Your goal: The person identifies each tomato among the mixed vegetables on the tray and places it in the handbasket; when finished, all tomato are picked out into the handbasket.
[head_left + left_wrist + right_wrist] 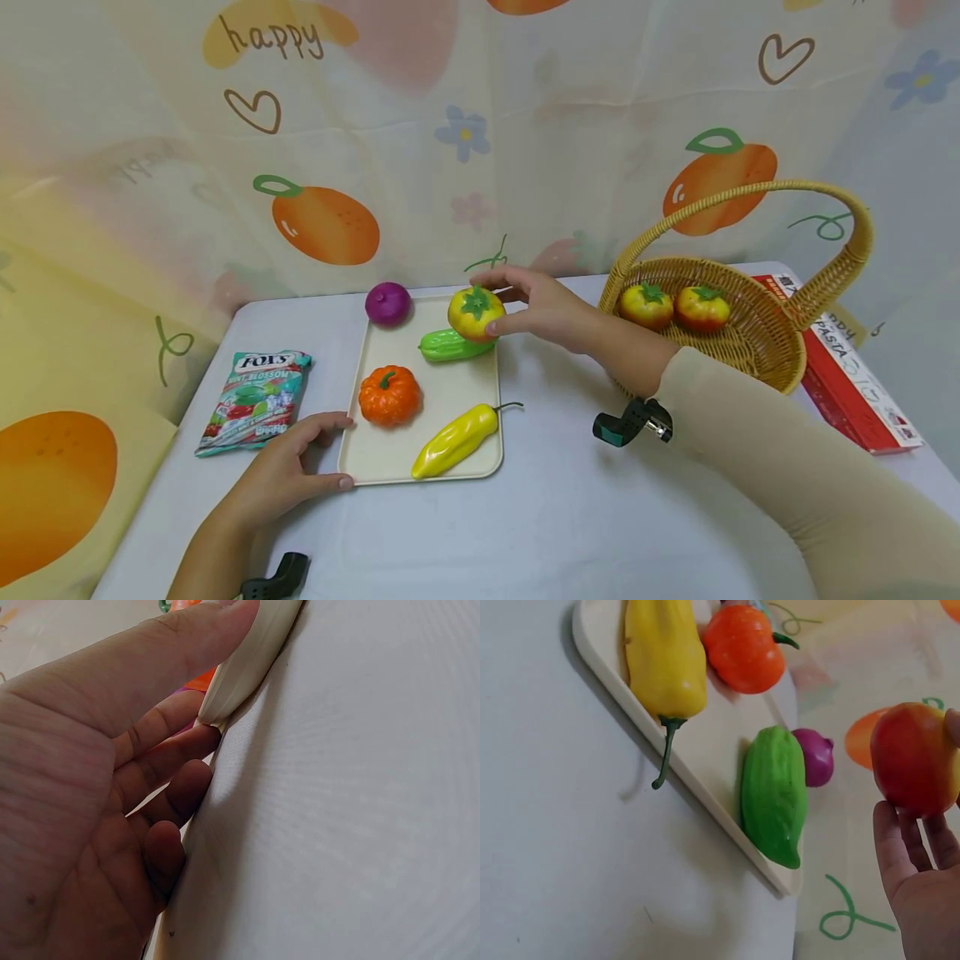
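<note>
My right hand (551, 310) holds a yellow-and-red toy tomato (476, 312) with a green star-shaped leaf top, raised over the far right part of the cream tray (442, 392). In the right wrist view, thumb and fingertips grip the tomato (910, 759) clear of the tray. With its thumb and fingers, my left hand (285, 471) holds the tray's near left corner. On the tray lie a green vegetable (448, 346), partly behind the tomato in the head view, an orange pumpkin (389, 396) and a yellow pepper (457, 442). A purple onion (388, 304) sits at the far left corner.
To the right stands a wicker basket (757, 333) with a tall handle, holding two similar tomatoes (701, 310). A red pasta box (862, 392) lies behind it. Left of the tray is a candy bag (255, 400). A printed cloth (570, 142) hangs behind the table.
</note>
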Demonstrator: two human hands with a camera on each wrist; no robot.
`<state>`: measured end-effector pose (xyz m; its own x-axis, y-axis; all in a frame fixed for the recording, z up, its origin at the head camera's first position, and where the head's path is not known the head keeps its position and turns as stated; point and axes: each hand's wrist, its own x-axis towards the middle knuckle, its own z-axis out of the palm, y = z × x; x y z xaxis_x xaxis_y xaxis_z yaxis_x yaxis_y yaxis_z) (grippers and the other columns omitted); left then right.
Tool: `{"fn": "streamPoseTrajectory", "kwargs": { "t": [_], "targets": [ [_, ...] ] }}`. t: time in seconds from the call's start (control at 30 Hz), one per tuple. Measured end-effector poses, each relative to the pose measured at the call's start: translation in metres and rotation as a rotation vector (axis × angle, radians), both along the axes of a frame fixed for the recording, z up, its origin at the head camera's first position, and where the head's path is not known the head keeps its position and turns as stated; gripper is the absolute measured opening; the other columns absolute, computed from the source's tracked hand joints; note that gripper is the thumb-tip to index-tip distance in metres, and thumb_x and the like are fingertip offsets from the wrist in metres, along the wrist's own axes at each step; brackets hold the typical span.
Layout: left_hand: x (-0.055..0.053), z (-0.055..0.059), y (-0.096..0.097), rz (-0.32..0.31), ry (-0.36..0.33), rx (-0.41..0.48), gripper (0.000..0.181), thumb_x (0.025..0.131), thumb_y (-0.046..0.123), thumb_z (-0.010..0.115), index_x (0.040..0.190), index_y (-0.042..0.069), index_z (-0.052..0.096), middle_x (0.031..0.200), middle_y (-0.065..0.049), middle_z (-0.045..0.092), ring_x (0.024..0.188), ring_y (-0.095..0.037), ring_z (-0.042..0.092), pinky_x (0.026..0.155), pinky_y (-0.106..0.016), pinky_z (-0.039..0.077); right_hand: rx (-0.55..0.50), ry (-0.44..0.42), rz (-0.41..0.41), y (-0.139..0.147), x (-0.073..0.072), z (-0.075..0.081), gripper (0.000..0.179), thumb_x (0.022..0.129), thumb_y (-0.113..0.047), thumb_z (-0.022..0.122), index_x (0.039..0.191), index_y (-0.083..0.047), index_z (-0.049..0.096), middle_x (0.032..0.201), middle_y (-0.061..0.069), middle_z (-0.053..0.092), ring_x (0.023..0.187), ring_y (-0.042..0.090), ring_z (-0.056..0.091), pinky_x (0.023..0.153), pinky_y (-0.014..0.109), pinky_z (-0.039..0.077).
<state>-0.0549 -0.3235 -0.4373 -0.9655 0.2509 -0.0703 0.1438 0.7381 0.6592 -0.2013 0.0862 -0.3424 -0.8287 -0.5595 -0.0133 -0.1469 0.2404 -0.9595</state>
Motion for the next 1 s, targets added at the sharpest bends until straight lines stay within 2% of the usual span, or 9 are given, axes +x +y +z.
{"fn": "streamPoseTrajectory", "kwargs": {
  "t": [0.37,0.6,1.0],
  "targets": [
    [0.001,-0.001,0.002,0.000,-0.002,-0.001,0.075,0.075,0.037,0.099,0.140,0.022,0.064,0.129,0.003,0.066,0.115,-0.021,0.054,0.098,-0.027,0.049,0.007,-0.029,0.041,0.018,0.017,0.007,0.065,0.087,-0.004,0.083,0.147,-0.012,0.060,0.151,0.002,0.056,0.137,0.027,0.054,0.104,0.041,0.055],
    [0.001,0.002,0.004,0.003,-0.010,-0.003,0.075,0.076,0.037,0.099,0.141,0.022,0.064,0.128,0.003,0.065,0.115,-0.021,0.054,0.098,-0.028,0.049,0.009,-0.064,0.068,0.030,0.034,0.014,0.066,0.087,-0.004,0.081,0.149,-0.012,0.059,0.151,0.004,0.057,0.137,0.029,0.054,0.101,0.041,0.057],
    [0.001,0.004,0.005,0.008,-0.010,-0.011,0.075,0.076,0.036,0.099,0.141,0.020,0.064,0.126,0.001,0.064,0.114,-0.022,0.054,0.096,-0.027,0.050,0.000,-0.067,0.160,0.056,0.044,0.019,0.063,0.088,-0.002,0.081,0.147,-0.011,0.060,0.147,0.006,0.061,0.137,0.030,0.053,0.100,0.038,0.057]
  ]
}}
